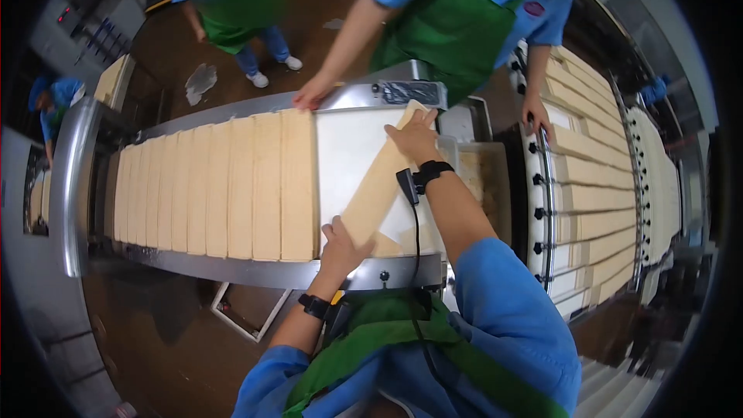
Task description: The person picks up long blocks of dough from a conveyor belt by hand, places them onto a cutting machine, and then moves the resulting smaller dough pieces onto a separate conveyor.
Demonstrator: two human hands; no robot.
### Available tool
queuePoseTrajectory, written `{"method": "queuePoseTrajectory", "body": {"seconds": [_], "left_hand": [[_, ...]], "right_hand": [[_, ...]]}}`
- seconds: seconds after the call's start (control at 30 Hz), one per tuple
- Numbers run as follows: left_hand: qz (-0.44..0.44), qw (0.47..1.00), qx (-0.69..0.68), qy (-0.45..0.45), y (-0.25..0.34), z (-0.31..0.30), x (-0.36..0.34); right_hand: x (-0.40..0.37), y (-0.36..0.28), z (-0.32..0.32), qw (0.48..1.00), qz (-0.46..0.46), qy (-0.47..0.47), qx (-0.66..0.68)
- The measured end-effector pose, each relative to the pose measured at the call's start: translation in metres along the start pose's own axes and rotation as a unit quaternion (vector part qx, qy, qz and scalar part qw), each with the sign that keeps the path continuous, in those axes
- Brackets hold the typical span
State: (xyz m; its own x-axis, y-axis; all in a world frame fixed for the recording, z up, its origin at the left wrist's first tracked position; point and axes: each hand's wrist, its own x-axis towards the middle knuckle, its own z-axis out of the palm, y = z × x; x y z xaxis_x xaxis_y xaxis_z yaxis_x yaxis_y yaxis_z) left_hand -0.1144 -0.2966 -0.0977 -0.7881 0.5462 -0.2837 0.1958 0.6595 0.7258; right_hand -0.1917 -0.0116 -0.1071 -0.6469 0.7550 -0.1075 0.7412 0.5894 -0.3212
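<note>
"What's leftmost on the conveyor (220, 269)?"
"Pale slabs (217, 186), packed side by side, perhaps to save room."
"Next?"
"The left hand (340, 255), fingers gripping the near end of a loose slab (379, 184) slanted over the white belt (344, 139); the right hand (416, 142) grips its far end, probably against sagging."

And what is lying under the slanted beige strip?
The white surface shows on both sides, with a pale scrap near the left hand; whatever the strip covers is hidden.
</note>
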Motion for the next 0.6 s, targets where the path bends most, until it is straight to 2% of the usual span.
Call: {"method": "queuePoseTrajectory", "body": {"seconds": [0.03,0.17,0.23,0.27,0.37,0.47,0.5,0.6], "left_hand": [[-0.023,0.999,0.038,0.0,0.009,0.003,0.006],[0.002,0.997,0.045,0.064,0.036,0.016,0.014],[0.074,0.992,0.051,0.094,0.051,0.026,0.018],[0.113,0.987,0.049,0.106,0.06,0.032,0.021],[0.211,0.976,0.021,0.043,0.111,0.049,0.02],[0.383,0.923,0.024,0.005,0.169,0.081,0.006],[0.43,0.903,0.013,-0.005,0.188,0.094,-0.004],[0.625,0.779,0.021,-0.035,0.221,0.138,-0.03]], "right_hand": [[-0.005,0.004,-0.005,0.999,0.007,0.003,0.049],[-0.018,0.052,-0.026,0.979,0.069,0.075,0.178],[-0.038,0.087,-0.059,0.945,0.106,0.119,0.284],[-0.049,0.109,-0.072,0.935,0.123,0.158,0.293],[-0.102,0.181,-0.131,0.883,0.184,0.284,0.325],[-0.162,0.272,-0.175,0.83,0.287,0.374,0.299],[-0.184,0.311,-0.182,0.825,0.312,0.4,0.25],[-0.259,0.4,-0.214,0.758,0.438,0.39,0.287]]}}
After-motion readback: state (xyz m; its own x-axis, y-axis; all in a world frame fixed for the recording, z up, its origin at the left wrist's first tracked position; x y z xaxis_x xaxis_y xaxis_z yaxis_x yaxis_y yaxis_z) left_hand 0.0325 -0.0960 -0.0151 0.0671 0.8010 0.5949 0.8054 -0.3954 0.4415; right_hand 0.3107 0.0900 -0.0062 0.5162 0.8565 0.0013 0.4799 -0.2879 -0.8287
